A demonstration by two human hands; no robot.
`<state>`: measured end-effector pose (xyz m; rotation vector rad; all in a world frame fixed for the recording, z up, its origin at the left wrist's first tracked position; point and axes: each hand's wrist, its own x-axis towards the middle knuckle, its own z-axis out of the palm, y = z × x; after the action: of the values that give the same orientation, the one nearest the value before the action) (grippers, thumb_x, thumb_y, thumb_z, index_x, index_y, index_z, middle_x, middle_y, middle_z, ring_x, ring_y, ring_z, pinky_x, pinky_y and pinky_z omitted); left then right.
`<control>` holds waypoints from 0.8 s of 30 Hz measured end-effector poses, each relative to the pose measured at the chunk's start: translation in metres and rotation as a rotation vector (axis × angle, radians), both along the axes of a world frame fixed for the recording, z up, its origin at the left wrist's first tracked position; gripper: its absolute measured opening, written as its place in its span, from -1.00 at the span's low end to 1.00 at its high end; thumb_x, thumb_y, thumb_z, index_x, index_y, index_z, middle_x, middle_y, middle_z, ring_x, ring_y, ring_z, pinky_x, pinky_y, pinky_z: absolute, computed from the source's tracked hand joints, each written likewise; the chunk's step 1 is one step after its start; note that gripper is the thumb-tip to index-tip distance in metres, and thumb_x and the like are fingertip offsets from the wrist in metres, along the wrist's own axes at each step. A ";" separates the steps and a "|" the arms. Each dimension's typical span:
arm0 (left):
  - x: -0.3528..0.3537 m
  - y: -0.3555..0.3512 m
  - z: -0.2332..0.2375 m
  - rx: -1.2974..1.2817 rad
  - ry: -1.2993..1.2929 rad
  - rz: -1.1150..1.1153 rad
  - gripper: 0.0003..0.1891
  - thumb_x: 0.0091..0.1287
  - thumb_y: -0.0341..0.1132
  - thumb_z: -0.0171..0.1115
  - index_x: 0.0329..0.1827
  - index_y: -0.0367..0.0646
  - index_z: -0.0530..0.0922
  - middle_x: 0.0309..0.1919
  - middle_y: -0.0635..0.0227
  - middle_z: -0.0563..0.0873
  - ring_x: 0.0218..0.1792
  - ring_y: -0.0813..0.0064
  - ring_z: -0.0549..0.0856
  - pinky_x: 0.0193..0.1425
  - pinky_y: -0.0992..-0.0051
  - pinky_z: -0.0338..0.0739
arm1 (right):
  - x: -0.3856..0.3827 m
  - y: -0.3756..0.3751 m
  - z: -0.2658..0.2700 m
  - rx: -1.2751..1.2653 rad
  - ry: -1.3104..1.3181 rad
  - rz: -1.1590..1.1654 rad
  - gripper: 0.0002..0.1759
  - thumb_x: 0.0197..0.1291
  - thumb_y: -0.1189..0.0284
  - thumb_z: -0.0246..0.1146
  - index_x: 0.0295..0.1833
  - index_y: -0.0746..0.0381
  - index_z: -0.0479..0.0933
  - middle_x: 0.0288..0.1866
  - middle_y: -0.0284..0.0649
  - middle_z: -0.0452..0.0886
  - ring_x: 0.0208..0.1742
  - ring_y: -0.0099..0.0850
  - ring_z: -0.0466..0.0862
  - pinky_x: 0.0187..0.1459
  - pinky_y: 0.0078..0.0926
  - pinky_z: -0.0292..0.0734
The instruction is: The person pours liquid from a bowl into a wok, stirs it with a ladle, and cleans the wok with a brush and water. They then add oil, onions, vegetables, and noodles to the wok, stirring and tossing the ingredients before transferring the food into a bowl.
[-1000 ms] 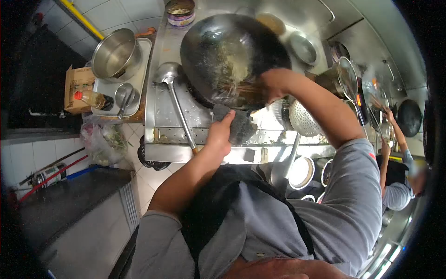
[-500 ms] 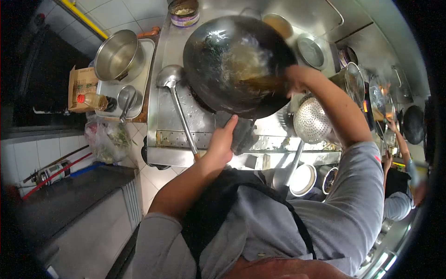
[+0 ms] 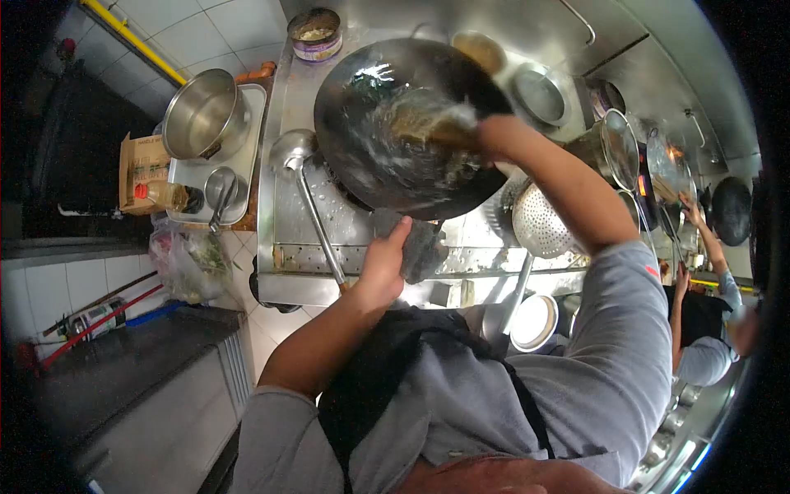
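At upper center, the wok (image 3: 354, 148) sits on the metal counter (image 3: 284, 198). At its lower rim, the left hand (image 3: 385, 267) grips a dark cloth (image 3: 421, 251); the right hand (image 3: 502, 138), blurred and closed around a brown tool (image 3: 453, 136), reaches inside.

Looks like a restaurant-type kitchen, going by the big wok (image 3: 354, 99) on a steel range (image 3: 288, 198). There's also a ladle (image 3: 294, 149), a strainer (image 3: 543, 218) and a steel pot (image 3: 200, 115), plus a co-worker (image 3: 704, 329) at the same line.

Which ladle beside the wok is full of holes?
The right ladle, on the wok's right side; the left ladle has a solid bowl.
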<state>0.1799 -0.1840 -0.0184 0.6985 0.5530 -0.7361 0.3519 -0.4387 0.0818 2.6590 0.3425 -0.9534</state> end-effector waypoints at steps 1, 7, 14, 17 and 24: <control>0.002 0.000 0.006 0.004 -0.003 0.008 -0.62 0.60 -0.14 0.09 0.11 -0.34 0.61 -0.07 0.11 0.78 -0.11 0.21 0.79 0.06 0.20 0.73 | 0.025 -0.008 -0.035 0.086 -0.129 -0.001 -0.56 -0.14 0.35 0.55 -0.03 0.13 0.76 -0.20 -0.06 0.80 -0.13 -0.14 0.81 -0.10 -0.12 0.69; 0.000 0.006 0.012 -0.002 0.044 -0.005 -0.62 0.50 -0.13 0.28 0.09 -0.34 0.63 -0.04 0.24 0.76 -0.06 0.37 0.76 0.02 0.36 0.66 | 0.017 0.067 -0.026 0.198 -0.035 -0.116 -0.46 -0.02 0.11 0.50 0.11 0.05 0.70 -0.12 -0.02 0.78 -0.11 -0.09 0.78 -0.10 -0.09 0.65; -0.004 0.004 0.030 0.125 0.045 0.034 -0.65 0.50 -0.18 0.28 0.11 -0.32 0.62 -0.05 0.23 0.76 -0.07 0.37 0.76 0.03 0.36 0.66 | 0.058 0.065 -0.049 0.169 -0.074 -0.057 -0.61 0.00 0.34 0.46 -0.02 0.22 0.73 -0.14 -0.08 0.79 -0.11 -0.14 0.81 -0.09 -0.13 0.70; -0.009 0.009 0.022 0.098 0.041 0.051 -0.64 0.49 -0.18 0.28 0.11 -0.33 0.61 -0.05 0.22 0.76 -0.07 0.37 0.76 0.04 0.35 0.66 | 0.043 0.063 -0.041 0.188 0.152 -0.178 -0.62 0.00 0.28 0.48 -0.06 0.22 0.75 -0.21 -0.05 0.79 -0.14 -0.18 0.81 -0.11 -0.15 0.69; -0.002 0.019 0.017 0.025 0.051 -0.020 -0.61 0.49 -0.16 0.29 0.13 -0.35 0.60 -0.03 0.20 0.76 -0.06 0.33 0.77 0.06 0.32 0.67 | 0.046 0.058 -0.020 0.222 0.002 -0.094 -0.52 -0.13 0.26 0.51 -0.02 0.18 0.75 -0.27 -0.01 0.78 -0.30 -0.08 0.76 -0.21 -0.17 0.63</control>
<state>0.1776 -0.1654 -0.0016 0.7112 0.6032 -0.7681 0.3978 -0.3809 0.0619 2.8978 0.3443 -0.9990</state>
